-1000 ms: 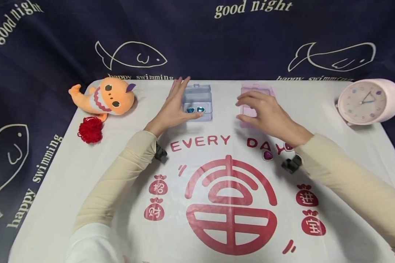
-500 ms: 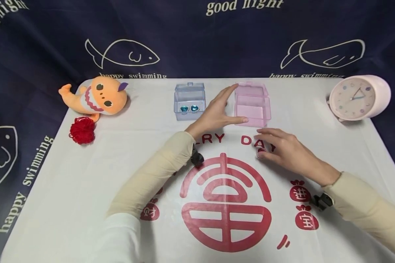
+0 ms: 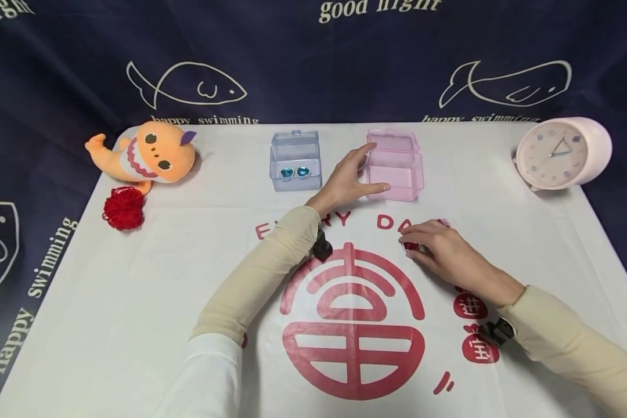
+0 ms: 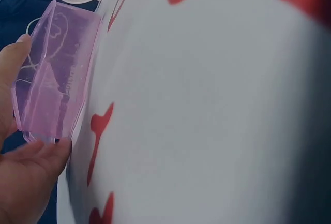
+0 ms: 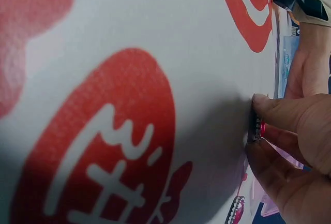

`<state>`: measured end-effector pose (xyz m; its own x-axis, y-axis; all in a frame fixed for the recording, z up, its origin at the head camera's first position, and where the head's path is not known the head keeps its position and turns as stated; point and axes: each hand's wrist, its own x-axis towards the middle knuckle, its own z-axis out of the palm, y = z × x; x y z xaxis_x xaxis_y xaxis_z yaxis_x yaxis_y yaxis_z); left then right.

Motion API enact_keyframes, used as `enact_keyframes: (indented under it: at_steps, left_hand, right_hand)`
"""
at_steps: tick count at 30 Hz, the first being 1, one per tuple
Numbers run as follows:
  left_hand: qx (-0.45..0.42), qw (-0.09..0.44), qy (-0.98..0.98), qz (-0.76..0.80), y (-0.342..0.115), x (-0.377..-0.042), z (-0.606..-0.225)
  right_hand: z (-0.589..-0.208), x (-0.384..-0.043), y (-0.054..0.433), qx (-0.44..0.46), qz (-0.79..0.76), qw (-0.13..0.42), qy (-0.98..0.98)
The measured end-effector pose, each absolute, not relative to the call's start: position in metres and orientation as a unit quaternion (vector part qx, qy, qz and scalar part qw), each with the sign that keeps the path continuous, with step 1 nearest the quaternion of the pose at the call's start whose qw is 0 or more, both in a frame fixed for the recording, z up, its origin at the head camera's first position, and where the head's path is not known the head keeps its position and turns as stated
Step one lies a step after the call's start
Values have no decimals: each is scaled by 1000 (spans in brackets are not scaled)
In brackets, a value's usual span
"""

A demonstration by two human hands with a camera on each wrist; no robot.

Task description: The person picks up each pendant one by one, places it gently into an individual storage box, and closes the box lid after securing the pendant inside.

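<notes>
At the left end of an open pink plastic box, my left hand holds the box, thumb at the front and fingers toward the back. The left wrist view has the clear pink box between that thumb and the fingers. Lower on the table, my right hand pinches a red jewel with a beaded rim; the right wrist view catches the jewel edge-on between thumb and fingers. A second pink-red jewel lies just behind the right hand, partly hidden.
Left of the left hand stands an open blue box with two teal jewels inside. An orange plush shark and a red yarn ball lie at the far left. A pink clock stands at the right.
My left hand has moved right from the blue box to the pink one. My right hand has left the pink box, come down toward the front and taken hold of the red jewel.
</notes>
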<state>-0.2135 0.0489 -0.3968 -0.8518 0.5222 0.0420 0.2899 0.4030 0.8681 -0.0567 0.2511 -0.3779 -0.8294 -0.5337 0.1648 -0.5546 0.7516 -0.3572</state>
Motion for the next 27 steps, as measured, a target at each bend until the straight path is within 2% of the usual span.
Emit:
enact_keyframes:
  at_steps: [10, 21, 27]
  left_hand:
    - [252, 112, 822, 499, 47, -217, -399]
    - [248, 105, 815, 513, 49, -220, -400]
    - [241, 112, 817, 512, 48, -220, -400]
  right_hand:
    - [-381, -60, 250, 303, 193, 49, -932]
    - [-365, -67, 255, 334, 192, 30, -922]
    - [-340, -76, 256, 340, 207, 83, -914]
